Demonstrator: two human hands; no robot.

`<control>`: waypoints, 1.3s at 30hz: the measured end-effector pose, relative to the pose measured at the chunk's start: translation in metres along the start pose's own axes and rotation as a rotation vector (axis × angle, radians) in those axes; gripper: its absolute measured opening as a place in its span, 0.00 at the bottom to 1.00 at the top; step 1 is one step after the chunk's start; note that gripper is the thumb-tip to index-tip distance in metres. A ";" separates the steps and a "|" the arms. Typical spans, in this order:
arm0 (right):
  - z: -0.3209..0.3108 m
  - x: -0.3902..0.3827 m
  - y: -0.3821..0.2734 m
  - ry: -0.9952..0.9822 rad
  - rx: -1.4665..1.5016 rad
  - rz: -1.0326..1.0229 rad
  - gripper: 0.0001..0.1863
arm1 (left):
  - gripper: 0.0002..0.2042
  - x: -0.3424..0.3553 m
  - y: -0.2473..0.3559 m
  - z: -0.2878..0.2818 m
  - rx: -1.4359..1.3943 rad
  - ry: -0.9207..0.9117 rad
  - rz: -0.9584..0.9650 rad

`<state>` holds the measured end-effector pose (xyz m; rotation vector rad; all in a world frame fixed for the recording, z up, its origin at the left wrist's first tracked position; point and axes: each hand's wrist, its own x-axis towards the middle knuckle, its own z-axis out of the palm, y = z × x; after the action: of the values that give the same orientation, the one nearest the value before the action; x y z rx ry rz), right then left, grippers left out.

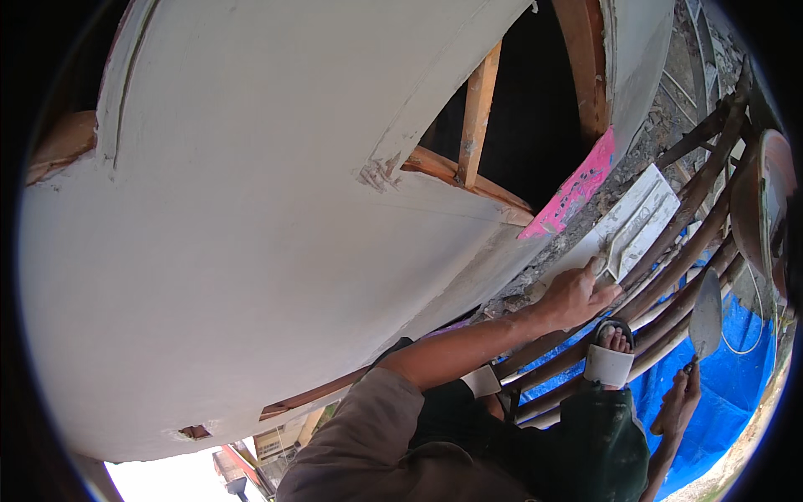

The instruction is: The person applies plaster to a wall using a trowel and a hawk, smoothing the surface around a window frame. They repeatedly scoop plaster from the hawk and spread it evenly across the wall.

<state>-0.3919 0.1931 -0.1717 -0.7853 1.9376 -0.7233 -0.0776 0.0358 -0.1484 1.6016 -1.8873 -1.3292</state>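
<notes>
My left hand (579,297) is stretched out at the near end of a white plastering float (640,222), its fingers apart beside the handle. The float lies with its ridged handle side up, over the poles close to the wall. Whether my fingertips touch it, I cannot tell. Lower right, my right hand (679,400) is closed round the handle of a pointing trowel (707,314), whose grey leaf-shaped blade points away from me. A smooth pale plastered wall (251,251) fills the left and middle.
My sandalled foot (615,341) rests on a platform of brown poles (669,259). Beneath it spreads a blue tarp (728,402). A round basin (768,201) stands at the far right. The wall has a dark opening with a wooden frame (478,117) and a pink strip (577,186) beside it.
</notes>
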 end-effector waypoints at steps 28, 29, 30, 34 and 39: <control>0.014 -0.037 -0.046 0.269 0.083 -0.033 0.25 | 0.26 0.079 -0.017 0.158 -0.017 0.171 0.254; 0.015 -0.037 -0.054 0.237 0.058 -0.066 0.24 | 0.25 0.074 -0.017 0.145 -0.078 0.179 0.244; 0.018 -0.035 -0.063 0.209 0.036 -0.100 0.22 | 0.25 0.069 -0.016 0.123 -0.187 0.154 0.218; 0.032 -0.036 -0.117 0.090 -0.103 -0.499 0.17 | 0.24 0.054 0.004 0.009 -0.571 0.059 0.172; 0.081 -0.032 -0.185 -0.396 0.064 -0.413 0.18 | 0.22 0.032 0.030 -0.103 -0.752 0.121 0.230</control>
<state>-0.2643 0.0871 -0.0529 -1.2084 1.4050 -0.7967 -0.0287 -0.0389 -0.0819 1.0170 -1.2193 -1.5366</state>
